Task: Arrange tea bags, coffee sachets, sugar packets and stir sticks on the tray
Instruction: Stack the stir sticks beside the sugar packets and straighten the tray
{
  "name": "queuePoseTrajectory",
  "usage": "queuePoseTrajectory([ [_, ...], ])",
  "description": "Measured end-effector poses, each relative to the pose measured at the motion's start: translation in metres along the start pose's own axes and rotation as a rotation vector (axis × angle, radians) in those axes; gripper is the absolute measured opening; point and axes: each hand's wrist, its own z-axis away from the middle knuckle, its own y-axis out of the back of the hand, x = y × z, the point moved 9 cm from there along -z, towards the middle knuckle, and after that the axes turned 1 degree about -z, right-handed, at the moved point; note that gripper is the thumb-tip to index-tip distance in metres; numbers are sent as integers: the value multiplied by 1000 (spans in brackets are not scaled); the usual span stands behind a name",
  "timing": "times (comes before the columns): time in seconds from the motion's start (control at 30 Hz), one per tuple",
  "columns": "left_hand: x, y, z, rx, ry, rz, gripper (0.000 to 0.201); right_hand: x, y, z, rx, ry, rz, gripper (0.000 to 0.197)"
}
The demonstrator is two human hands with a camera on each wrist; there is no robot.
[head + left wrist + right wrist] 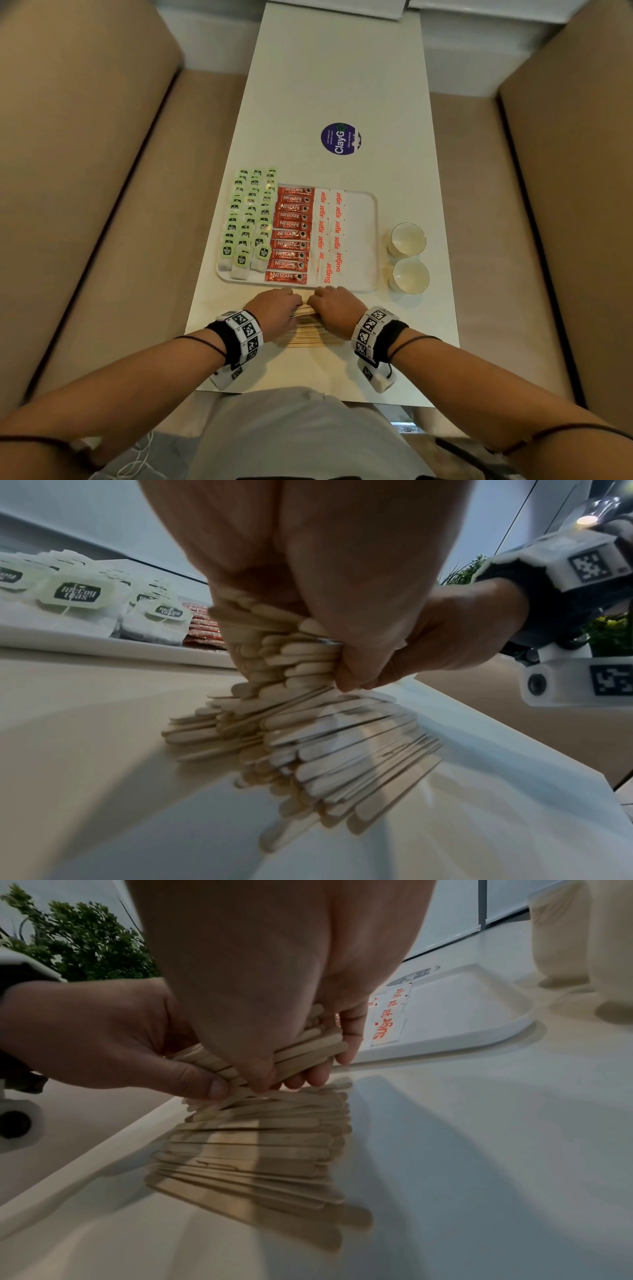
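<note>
A white tray (363, 240) holds green-tagged tea bags (245, 226) on its left, red coffee sachets (291, 234) in a column, and white sugar packets (330, 236) beside them; its right part is bare. Just in front of the tray lies a pile of wooden stir sticks (308, 330) on the table. My left hand (274, 308) and right hand (337, 306) both grip one bundle of sticks (291, 653) lifted off the pile, one hand at each end. Loose sticks (253, 1150) lie fanned out beneath the bundle.
Two white cups (407, 257) stand right of the tray. A round purple sticker (340, 138) sits on the narrow white table (342, 85) farther back. Beige sofa seats flank the table on both sides. A green plant (85, 939) shows in the right wrist view.
</note>
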Motion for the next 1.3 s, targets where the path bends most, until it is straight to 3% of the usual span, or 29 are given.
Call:
queuePoseTrajectory([
  [0.3, 5, 13, -5, 55, -30, -22, 23, 5, 8, 3, 7, 5, -44, 21],
  [0.63, 2, -3, -10, -85, -31, -12, 22, 10, 3, -2, -58, -30, -154, 18],
  [1.07, 1, -4, -12, -94, -60, -23, 27, 7, 9, -3, -31, -18, -37, 31],
  [1.3, -3, 3, -12, -64, -45, -44, 17, 12, 11, -3, -99, -68, -188, 30],
])
